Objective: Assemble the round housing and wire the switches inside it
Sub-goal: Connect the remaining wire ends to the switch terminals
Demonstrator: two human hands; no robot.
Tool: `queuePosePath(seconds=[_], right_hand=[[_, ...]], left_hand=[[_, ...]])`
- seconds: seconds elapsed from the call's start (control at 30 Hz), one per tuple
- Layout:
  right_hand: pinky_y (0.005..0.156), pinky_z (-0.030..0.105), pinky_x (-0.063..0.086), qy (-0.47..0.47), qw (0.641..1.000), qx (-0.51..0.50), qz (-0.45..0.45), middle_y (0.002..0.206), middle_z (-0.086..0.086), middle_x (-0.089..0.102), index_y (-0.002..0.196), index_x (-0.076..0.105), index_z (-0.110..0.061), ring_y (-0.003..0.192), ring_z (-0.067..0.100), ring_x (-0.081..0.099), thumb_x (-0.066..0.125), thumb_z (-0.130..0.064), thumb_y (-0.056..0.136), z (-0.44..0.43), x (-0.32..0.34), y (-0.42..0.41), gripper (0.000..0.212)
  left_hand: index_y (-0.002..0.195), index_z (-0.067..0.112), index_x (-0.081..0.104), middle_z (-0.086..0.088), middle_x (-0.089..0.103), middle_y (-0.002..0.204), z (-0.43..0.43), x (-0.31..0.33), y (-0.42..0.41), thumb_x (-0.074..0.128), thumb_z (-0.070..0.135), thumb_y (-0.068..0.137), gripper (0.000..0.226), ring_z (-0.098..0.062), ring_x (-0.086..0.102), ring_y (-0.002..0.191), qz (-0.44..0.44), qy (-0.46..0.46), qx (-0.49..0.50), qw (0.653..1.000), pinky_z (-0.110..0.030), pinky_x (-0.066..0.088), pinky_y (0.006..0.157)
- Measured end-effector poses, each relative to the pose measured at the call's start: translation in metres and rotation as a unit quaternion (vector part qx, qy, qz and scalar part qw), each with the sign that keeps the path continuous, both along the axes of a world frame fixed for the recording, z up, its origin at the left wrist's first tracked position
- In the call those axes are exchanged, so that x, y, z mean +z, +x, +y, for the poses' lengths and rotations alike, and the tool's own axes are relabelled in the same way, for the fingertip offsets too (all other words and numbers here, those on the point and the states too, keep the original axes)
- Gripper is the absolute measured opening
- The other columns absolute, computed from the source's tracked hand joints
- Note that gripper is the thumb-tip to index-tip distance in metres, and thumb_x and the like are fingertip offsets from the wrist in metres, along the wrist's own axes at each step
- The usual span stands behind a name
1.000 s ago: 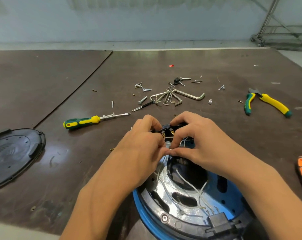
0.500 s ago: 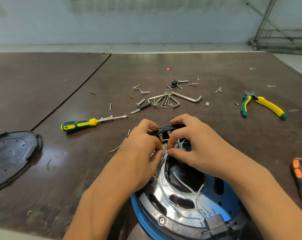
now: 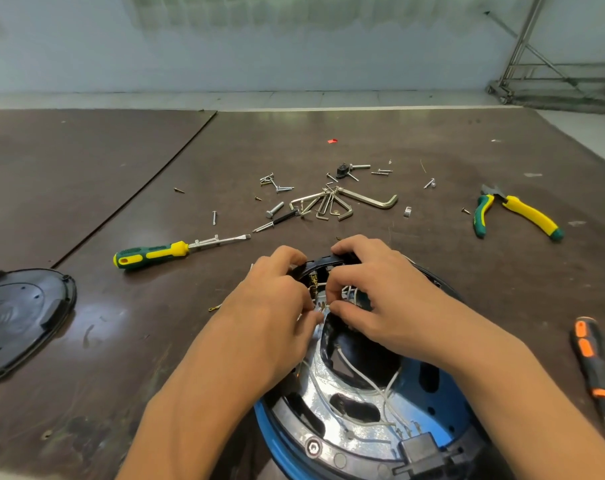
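One wide-angle head view, forward and down, close over the table [image 3: 432, 150], far wall [image 3: 294, 46] perhaps lens-bowed

The round housing [image 3: 443, 396] runs off the bottom edge. The left hand [image 3: 273, 306] and right hand [image 3: 380, 292] cover its far rim, so what their curled fingertips pinch cannot be told. The black cover [image 3: 20, 313] is cut by the left edge, the orange screwdriver [image 3: 592, 362] by the right.

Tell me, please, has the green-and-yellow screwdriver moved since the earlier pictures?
No. The green-and-yellow screwdriver keeps its place left of the hex keys; only the camera shifted.
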State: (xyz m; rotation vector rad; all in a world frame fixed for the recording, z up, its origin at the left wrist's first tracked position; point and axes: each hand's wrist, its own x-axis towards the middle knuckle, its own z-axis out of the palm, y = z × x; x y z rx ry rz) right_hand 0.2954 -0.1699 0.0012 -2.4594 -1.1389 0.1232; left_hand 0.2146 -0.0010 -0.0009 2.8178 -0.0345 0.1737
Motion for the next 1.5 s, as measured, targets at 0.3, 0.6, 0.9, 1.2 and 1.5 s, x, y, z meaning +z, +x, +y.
queuePosePath(seconds=[0.3, 0.6, 0.9, 1.2, 1.5], right_hand=[[0.109, 0.034, 0.03, 0.014, 1.0, -0.002, -0.003, 0.142, -0.011, 0.041, 0.08, 0.053, -0.043, 0.135, 0.008, 0.032, 0.063, -0.039, 0.092, -0.002, 0.0, 0.002, 0.016], [0.098, 0.029, 0.028, 0.005, 1.0, -0.017, -0.022, 0.139, -0.008, 0.044, 0.082, 0.052, -0.044, 0.13, 0.011, 0.037, 0.064, -0.039, 0.092, 0.003, -0.002, 0.0, 0.016], [0.104, 0.036, 0.034, 0.015, 1.0, -0.005, -0.021, 0.137, -0.005, 0.045, 0.082, 0.052, -0.042, 0.13, 0.013, 0.038, 0.061, -0.039, 0.094, 0.001, -0.002, 0.0, 0.015], [0.106, 0.04, 0.04, 0.032, 0.999, -0.008, 0.013, 0.136, -0.005, 0.045, 0.078, 0.054, -0.036, 0.131, 0.013, 0.039, 0.064, -0.029, 0.092, -0.002, -0.001, 0.003, 0.019], [0.096, 0.03, 0.044, 0.046, 0.998, -0.017, 0.024, 0.126, -0.006, 0.049, 0.08, 0.057, -0.031, 0.126, 0.012, 0.045, 0.064, -0.025, 0.091, -0.004, 0.003, 0.002, 0.015]], left_hand=[[0.093, 0.024, 0.074, 0.013, 0.042, 0.132, -0.006, 0.002, -0.001, 0.056, 0.044, 0.092, 0.026, -0.007, 0.046, 0.115, -0.024, 0.029, 0.034, 0.999, -0.023, 0.042, 0.09], [0.083, 0.02, 0.068, 0.008, 0.035, 0.12, -0.007, -0.003, 0.001, 0.058, 0.035, 0.094, 0.021, -0.012, 0.05, 0.095, -0.027, 0.005, 0.043, 0.999, -0.027, 0.042, 0.076], [0.078, 0.024, 0.073, 0.006, 0.041, 0.121, -0.005, 0.004, -0.003, 0.062, 0.048, 0.09, 0.029, -0.012, 0.054, 0.1, -0.026, 0.037, 0.037, 0.998, -0.029, 0.045, 0.076], [0.088, 0.028, 0.072, 0.016, 0.042, 0.137, -0.011, 0.012, -0.009, 0.051, 0.059, 0.091, 0.037, -0.01, 0.052, 0.11, 0.008, 0.132, 0.075, 0.988, -0.026, 0.042, 0.072], [0.071, 0.034, 0.057, 0.017, 0.031, 0.114, -0.004, 0.008, -0.013, 0.066, 0.054, 0.083, 0.025, -0.003, 0.037, 0.107, 0.012, 0.08, 0.061, 0.995, -0.017, 0.028, 0.056]])
